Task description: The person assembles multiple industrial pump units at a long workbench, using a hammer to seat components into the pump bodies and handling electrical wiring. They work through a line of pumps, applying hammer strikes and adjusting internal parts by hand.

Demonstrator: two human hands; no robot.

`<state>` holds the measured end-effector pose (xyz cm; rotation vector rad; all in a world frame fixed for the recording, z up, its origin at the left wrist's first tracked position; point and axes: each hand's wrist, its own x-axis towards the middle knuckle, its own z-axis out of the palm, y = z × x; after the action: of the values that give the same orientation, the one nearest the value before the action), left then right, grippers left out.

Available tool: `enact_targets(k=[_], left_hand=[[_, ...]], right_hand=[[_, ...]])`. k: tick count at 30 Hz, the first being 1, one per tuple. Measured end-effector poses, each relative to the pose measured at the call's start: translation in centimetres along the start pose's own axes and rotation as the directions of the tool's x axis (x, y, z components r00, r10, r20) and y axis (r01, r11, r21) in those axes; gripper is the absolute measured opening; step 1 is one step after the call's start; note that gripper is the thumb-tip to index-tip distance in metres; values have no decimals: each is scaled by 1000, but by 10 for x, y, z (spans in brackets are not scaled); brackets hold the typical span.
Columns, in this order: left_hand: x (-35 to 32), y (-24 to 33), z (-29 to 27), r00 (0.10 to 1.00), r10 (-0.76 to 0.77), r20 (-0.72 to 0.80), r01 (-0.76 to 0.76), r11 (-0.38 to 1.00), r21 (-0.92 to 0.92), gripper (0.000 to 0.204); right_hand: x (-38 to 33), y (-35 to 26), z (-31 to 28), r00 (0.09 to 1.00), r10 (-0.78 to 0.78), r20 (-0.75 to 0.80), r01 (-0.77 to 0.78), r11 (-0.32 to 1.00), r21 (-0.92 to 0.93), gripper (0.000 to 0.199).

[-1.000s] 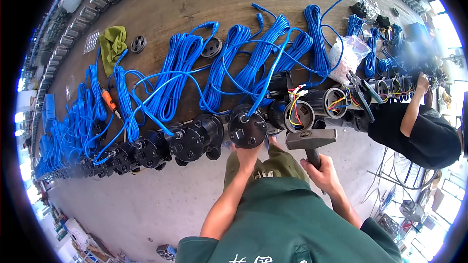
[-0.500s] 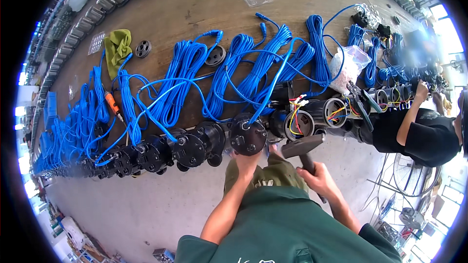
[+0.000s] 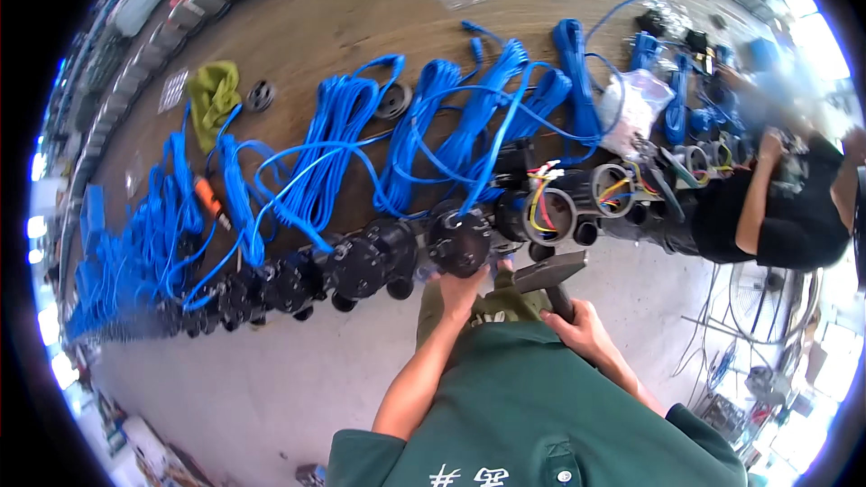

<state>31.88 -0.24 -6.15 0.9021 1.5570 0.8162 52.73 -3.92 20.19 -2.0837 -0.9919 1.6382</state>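
A black cylindrical housing (image 3: 458,242) with a round end cap stands at the near table edge, a blue cable rising from its cap. My left hand (image 3: 462,292) grips it from the near side, the fingers partly hidden beneath it. To the right, my right hand (image 3: 585,328) is closed around the handle of a hammer (image 3: 552,274). The hammer's head is close to the housing but apart from it. Just beyond the hammer lies an open-ended black housing (image 3: 549,218) with red and yellow wires and white connectors.
Coiled blue cables (image 3: 329,149) cover the middle of the table (image 3: 361,13). An orange-handled screwdriver (image 3: 208,197) and a green cloth (image 3: 213,99) lie at the left. More capped housings (image 3: 354,268) line the near edge. Pliers (image 3: 663,182) rest by a plastic bag (image 3: 634,108). A co-worker (image 3: 794,216) works at the right.
The view has shifted slightly. My right hand and the hammer are a little nearer my body, and my left hand stays at the housing. The co-worker's arms have moved.
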Motion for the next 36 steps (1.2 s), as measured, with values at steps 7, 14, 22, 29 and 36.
enact_targets(k=[7, 14, 22, 29, 36], left_hand=[[-31, 138, -56, 790, -466, 399, 253, 840, 479, 34], [-76, 331, 85, 633, 427, 646, -613, 786, 80, 28], [-7, 354, 324, 187, 291, 938, -939, -228, 258, 104], [51, 403, 320, 411, 524, 746, -911, 265, 316, 78], [129, 481, 381, 432, 771, 469, -898, 318, 305, 94]], right_hand=[[-25, 9, -67, 743, -330, -582, 196, 939, -282, 27], [12, 10, -235, 404, -368, -838, 13, 918, -396, 36], [95, 23, -346, 473, -404, -783, 134, 911, -389, 37], [99, 88, -344, 519, -306, -798, 252, 947, -199, 30], [98, 95, -350, 578, -383, -720, 256, 924, -285, 37]])
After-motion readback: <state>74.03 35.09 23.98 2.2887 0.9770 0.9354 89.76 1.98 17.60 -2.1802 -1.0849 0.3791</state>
